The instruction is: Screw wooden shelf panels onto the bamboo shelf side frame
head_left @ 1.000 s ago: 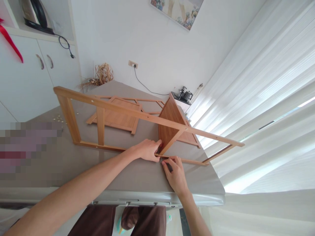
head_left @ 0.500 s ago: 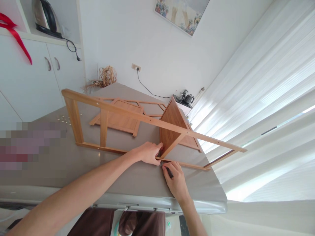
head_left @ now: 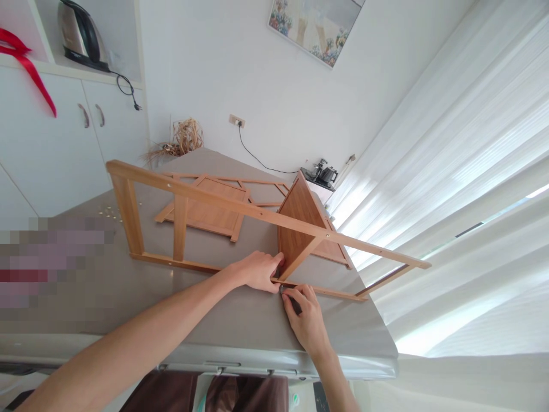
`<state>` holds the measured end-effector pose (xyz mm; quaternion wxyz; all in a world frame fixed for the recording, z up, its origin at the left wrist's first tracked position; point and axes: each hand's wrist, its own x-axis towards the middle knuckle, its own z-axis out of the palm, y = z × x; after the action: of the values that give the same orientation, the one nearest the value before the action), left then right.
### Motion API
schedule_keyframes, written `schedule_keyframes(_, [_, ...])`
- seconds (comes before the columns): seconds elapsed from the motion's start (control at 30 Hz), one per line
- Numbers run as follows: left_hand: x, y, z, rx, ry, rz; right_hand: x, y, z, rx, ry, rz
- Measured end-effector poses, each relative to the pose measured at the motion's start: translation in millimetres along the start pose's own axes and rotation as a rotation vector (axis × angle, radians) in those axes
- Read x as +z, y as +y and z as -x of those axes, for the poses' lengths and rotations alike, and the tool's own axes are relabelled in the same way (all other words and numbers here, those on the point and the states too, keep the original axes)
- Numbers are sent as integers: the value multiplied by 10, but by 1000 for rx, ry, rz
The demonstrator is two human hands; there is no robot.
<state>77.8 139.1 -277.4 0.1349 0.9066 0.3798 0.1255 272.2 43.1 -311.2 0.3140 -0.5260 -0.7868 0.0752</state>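
One long, ladder-like frame of light brown wood [head_left: 223, 201], set on its long edge along the near part of a broad grey table with a glossy front edge [head_left: 223, 323]; several crosspieces join its two rails, and holes show along the upper one. One bare left hand [head_left: 259, 270], closed around the lower rail beside a slanting crosspiece, thumb on the near side. One bare right hand [head_left: 306, 317], fingers curled, thumb and fingertips pinching a small, metallic-looking piece [head_left: 281, 289] against or just beside that rail (contact too small to make out). One reddish-brown wooden panel [head_left: 298, 200], raised at a tilt behind the frame, its near end by the left hand. One rectangular reddish-brown panel with projecting ends [head_left: 210, 220], flat on the table beyond the frame. One slim, openwork brown wooden frame [head_left: 257, 182], lying farther back. Assorted small pale bits [head_left: 107, 214], scattered at the table's left. One steel-and-black electric kettle [head_left: 77, 37], on a white cabinet shelf [head_left: 128, 77].
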Motion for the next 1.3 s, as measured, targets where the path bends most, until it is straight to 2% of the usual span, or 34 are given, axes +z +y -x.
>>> schedule_keyframes(0.37, [-4,8,1,-19,-10,4,-10,-5,-2,1,40,-4])
schedule_keyframes(0.93, [-54,11,15,-22,-49,24,54,101,12,-123,99,50])
schedule_keyframes(1.1, [-75,46,17,-40,-52,13,13,35,4,-113,95,42])
schedule_keyframes(1.3, [-8,8,1,-11,-12,0,-11,-11,5,-69,94,70])
